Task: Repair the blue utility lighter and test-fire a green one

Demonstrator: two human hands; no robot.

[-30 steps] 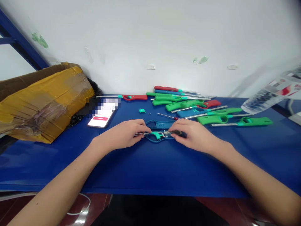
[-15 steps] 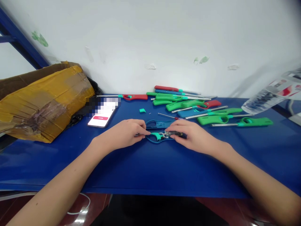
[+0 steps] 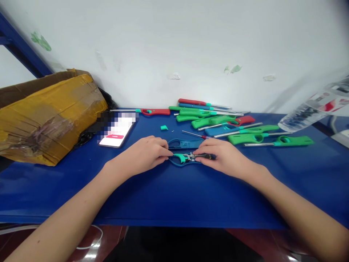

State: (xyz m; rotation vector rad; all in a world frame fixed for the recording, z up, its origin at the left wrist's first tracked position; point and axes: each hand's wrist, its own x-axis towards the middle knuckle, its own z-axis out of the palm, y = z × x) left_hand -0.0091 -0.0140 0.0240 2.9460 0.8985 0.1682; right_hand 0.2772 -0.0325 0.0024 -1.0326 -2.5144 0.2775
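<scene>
An opened blue gas lighter lies in front of me on the table. Its lower casing half [image 3: 182, 164] carries a turquoise trigger [image 3: 180, 158], thin wires and a dark inner part [image 3: 208, 156]. Just behind it rests the other blue casing half [image 3: 185, 143]. My left hand [image 3: 148, 154] is closed in a pinch at the lighter's front end; its fingertips hide what they grip there. The thumb and fingers of my right hand [image 3: 222, 152] close around the dark inner part at the handle end. A screwdriver [image 3: 195, 134] with a red handle lies behind, partly hidden by that hand.
Several green, red and blue lighters [image 3: 212, 121] lie along the wall. A turquoise cap [image 3: 164, 127] sits behind my hands. Left are a phone [image 3: 116, 136], a red lighter [image 3: 158, 111] and a taped box [image 3: 54, 116]. A water bottle [image 3: 302, 112] leans at right.
Both hands stay at the opened lighter, with slight finger movement. The dark inner part under my right fingers looks slightly shifted. The whole view has moved a little.
</scene>
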